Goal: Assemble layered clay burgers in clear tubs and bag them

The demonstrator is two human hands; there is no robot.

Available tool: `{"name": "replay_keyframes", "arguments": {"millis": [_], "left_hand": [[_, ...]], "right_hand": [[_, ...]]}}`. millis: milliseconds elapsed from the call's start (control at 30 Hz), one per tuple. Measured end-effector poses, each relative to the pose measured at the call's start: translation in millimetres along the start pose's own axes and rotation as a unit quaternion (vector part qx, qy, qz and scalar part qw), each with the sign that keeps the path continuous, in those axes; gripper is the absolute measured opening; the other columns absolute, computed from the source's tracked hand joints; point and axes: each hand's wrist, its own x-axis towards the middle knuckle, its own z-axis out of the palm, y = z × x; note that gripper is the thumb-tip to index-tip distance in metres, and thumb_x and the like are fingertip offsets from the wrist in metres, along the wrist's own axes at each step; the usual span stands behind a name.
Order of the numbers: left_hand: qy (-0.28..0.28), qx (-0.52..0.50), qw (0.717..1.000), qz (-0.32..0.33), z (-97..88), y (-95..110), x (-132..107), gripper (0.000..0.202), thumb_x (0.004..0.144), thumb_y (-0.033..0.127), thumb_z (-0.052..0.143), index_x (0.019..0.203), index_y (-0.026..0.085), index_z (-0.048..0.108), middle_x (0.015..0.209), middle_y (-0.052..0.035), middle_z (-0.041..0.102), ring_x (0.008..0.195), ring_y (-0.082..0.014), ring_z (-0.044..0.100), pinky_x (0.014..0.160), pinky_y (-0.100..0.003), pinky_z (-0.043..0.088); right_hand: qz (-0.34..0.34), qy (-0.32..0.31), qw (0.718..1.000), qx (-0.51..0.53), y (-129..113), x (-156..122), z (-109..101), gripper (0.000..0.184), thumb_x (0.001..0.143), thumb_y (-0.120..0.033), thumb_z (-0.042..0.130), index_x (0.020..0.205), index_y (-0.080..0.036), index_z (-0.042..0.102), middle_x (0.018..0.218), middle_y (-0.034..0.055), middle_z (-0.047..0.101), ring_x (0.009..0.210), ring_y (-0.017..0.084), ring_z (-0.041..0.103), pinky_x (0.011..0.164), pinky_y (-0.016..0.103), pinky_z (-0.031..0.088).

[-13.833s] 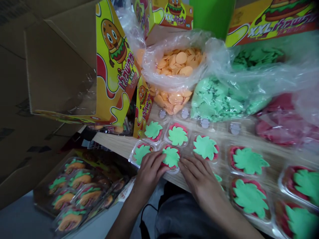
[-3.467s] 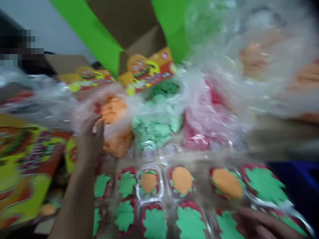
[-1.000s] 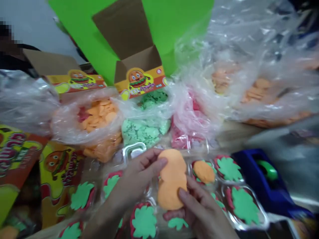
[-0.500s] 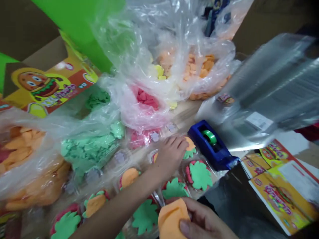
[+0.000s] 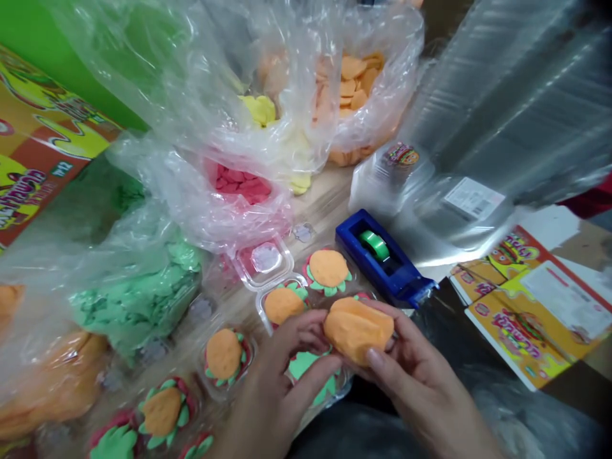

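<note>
Both my hands hold a soft orange disc-shaped piece (image 5: 357, 330), folded or doubled into a thick lump. My left hand (image 5: 282, 363) pinches its left end and my right hand (image 5: 411, 363) cups its right side. Beneath them lies an open clear plastic tray with a green leaf-shaped piece (image 5: 306, 364), partly hidden by my fingers. Nearby, a clear tray (image 5: 284, 305) and another (image 5: 327, 268) each hold an orange patty on green and red layers. More such trays (image 5: 224, 354) stand to the lower left.
Open plastic bags of orange discs (image 5: 351, 86), red pieces (image 5: 239, 185), yellow pieces (image 5: 258, 109) and green pieces (image 5: 138, 299) crowd the wooden table (image 5: 325, 204). A blue tape dispenser (image 5: 377, 255) stands right of the trays. Stacked clear lids (image 5: 478, 140) and printed burger cards (image 5: 521, 312) lie further right.
My left hand has left the trays and joined my right on the orange piece, which has risen from the frame's bottom edge to above the tray. The view has swung slightly.
</note>
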Motion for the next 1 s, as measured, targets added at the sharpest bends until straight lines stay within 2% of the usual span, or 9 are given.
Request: {"name": "replay_keyframes", "arguments": {"millis": [100,200,333,500,600,667,767,867,1000], "left_hand": [[0.061,0.060,0.994,0.062,11.9,-1,0,0.032,0.080,0.019,0.055,0.109,0.031,0.048,0.086,0.0029,0.058,0.080,-0.0111,0.058,0.074,-0.023,0.049],[0.087,0.102,0.985,0.111,15.3,2,-1,0.027,0.078,0.013,0.056,0.100,0.027,0.050,0.083,0.0018,0.053,0.079,-0.0107,0.055,0.073,-0.022,0.048],[0.026,0.071,0.983,0.166,14.0,8,-11,0.022,0.076,0.006,0.053,0.084,0.025,0.047,0.094,0.0013,0.056,0.090,-0.0119,0.056,0.079,-0.024,0.047],[0.001,0.007,1.000,0.018,25.8,-1,-2,0.024,0.082,0.018,0.053,0.102,0.030,0.045,0.096,0.0017,0.060,0.089,-0.0127,0.059,0.075,-0.025,0.049],[-0.043,0.043,0.998,0.023,36.5,-9,20,0.020,0.084,0.018,0.048,0.103,0.027,0.048,0.098,0.0001,0.061,0.090,-0.0146,0.058,0.079,-0.030,0.048],[-0.046,0.119,0.990,0.062,40.3,-10,32,0.020,0.084,0.016,0.048,0.101,0.024,0.052,0.099,-0.0022,0.060,0.093,-0.0183,0.056,0.083,-0.037,0.045],[0.015,0.175,0.979,0.101,38.0,-5,34,0.018,0.083,0.015,0.048,0.097,0.021,0.057,0.102,-0.0068,0.057,0.099,-0.0222,0.052,0.087,-0.042,0.042],[0.019,0.057,0.996,0.070,26.8,5,22,0.020,0.087,0.021,0.044,0.103,0.024,0.055,0.106,-0.0041,0.057,0.099,-0.0166,0.054,0.085,-0.032,0.045],[0.005,-0.021,1.000,0.004,8.3,10,3,0.016,0.082,0.026,0.054,0.098,0.028,0.055,0.097,0.0032,0.063,0.088,-0.0123,0.059,0.076,-0.023,0.048]], "right_hand": [[-0.024,0.011,0.999,-0.023,3,-3,1,0.032,0.081,-0.026,0.059,0.112,-0.035,0.052,0.118,-0.0029,0.056,0.105,0.012,0.054,0.091,0.024,0.044],[0.013,-0.001,0.999,0.035,1,-4,1,0.029,0.086,-0.037,0.050,0.113,-0.029,0.055,0.118,0.0015,0.057,0.106,0.016,0.055,0.090,0.029,0.045],[0.025,0.049,0.997,0.056,-8,-4,-2,0.024,0.086,-0.031,0.050,0.105,-0.022,0.062,0.109,0.0051,0.062,0.097,0.018,0.060,0.084,0.031,0.050],[-0.169,0.224,0.960,0.011,-28,-11,-22,0.021,0.081,-0.030,0.056,0.098,-0.024,0.064,0.101,0.0040,0.066,0.091,0.019,0.063,0.082,0.033,0.052],[-0.215,0.260,0.941,-0.015,-37,-16,-32,0.020,0.079,-0.026,0.057,0.098,-0.025,0.065,0.102,0.0025,0.065,0.092,0.020,0.063,0.086,0.035,0.051],[-0.205,0.243,0.948,-0.021,-38,-18,-32,0.020,0.080,-0.024,0.056,0.098,-0.025,0.065,0.103,0.0029,0.065,0.095,0.020,0.062,0.086,0.036,0.051],[-0.160,0.172,0.972,-0.019,-31,-18,-23,0.017,0.083,-0.025,0.052,0.091,-0.026,0.067,0.105,0.0032,0.065,0.097,0.020,0.061,0.082,0.034,0.053],[-0.084,0.075,0.993,-0.022,-21,-15,-8,0.019,0.086,-0.027,0.049,0.090,-0.027,0.068,0.108,0.0025,0.064,0.100,0.020,0.060,0.082,0.035,0.053],[0.018,-0.008,0.993,-0.116,-9,-8,4,0.028,0.087,-0.029,0.048,0.114,-0.032,0.055,0.113,0.0019,0.060,0.099,0.017,0.060,0.087,0.035,0.050]]}}
